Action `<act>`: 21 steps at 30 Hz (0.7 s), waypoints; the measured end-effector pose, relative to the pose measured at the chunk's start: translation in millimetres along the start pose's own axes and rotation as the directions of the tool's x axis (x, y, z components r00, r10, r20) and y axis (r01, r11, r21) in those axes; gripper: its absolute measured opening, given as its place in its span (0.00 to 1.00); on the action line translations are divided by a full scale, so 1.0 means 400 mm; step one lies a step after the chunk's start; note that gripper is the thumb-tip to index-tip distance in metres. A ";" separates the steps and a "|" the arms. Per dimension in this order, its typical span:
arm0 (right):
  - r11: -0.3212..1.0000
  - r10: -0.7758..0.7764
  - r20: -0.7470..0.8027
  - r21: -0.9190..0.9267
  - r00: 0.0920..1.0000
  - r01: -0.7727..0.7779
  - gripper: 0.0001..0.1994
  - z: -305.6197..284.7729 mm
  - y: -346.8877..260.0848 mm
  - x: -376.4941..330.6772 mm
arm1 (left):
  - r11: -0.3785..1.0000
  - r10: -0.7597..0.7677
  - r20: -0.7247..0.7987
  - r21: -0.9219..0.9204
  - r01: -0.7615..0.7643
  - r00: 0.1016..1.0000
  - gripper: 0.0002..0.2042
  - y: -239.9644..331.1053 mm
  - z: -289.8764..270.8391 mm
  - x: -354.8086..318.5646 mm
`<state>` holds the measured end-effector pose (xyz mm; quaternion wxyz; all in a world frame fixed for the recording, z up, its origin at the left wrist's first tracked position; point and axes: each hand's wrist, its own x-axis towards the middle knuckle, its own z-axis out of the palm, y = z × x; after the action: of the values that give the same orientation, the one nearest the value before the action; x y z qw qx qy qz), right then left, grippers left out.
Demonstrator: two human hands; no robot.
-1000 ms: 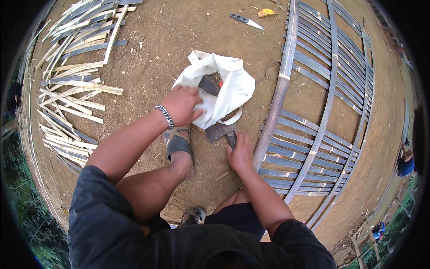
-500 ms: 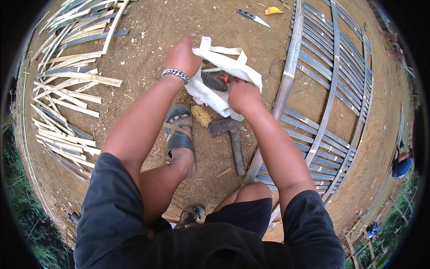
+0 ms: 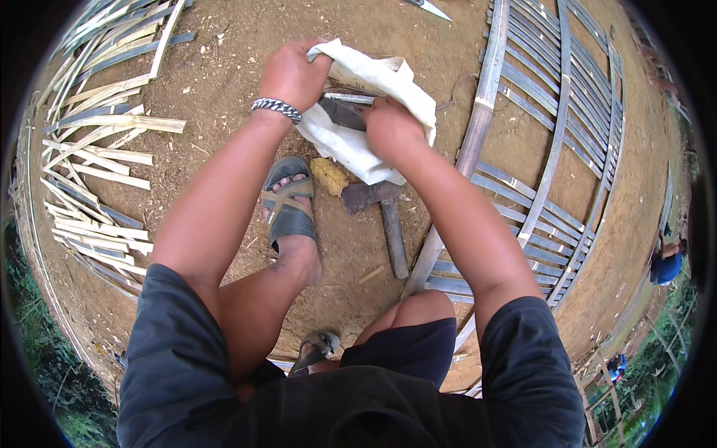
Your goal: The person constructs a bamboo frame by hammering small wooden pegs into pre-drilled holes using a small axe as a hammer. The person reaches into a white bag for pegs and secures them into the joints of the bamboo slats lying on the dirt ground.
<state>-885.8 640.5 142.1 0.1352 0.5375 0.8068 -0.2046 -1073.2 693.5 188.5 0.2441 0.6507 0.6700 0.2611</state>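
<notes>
White bag (image 3: pixel 336 145) stands just beyond the hatchet (image 3: pixel 390 220), its far-left rim gripped by the left hand (image 3: pixel 293 76). The right hand (image 3: pixel 394 128) reaches inside beside a dark flat tool (image 3: pixel 343 114); its fingertips are hidden, so I can't tell what its grip holds. Sorting through the contents seems in hand; the next move calls for keeping the mouth spread. Unlike a second ago, the hatchet lies free of the right hand.
</notes>
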 end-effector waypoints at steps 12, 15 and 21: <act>0.951 0.159 -0.244 0.297 0.957 -0.082 0.16 0.008 0.036 0.090 | 0.989 0.134 0.055 0.051 -0.137 0.989 0.20 0.027 0.010 0.019; 0.978 0.137 -0.029 0.161 0.990 -0.131 0.17 -0.031 0.025 0.099 | 0.997 0.073 0.016 -0.041 -0.073 0.997 0.19 0.005 0.002 0.035; 0.990 0.031 0.163 0.128 0.986 -0.052 0.14 -0.036 0.030 0.122 | 0.992 0.120 -0.015 -0.043 -0.121 0.993 0.18 -0.009 -0.026 0.039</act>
<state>-893.5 691.1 130.9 0.1681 0.5438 0.7666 -0.2973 -1083.3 708.8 194.1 0.2380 0.6828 0.6252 0.2937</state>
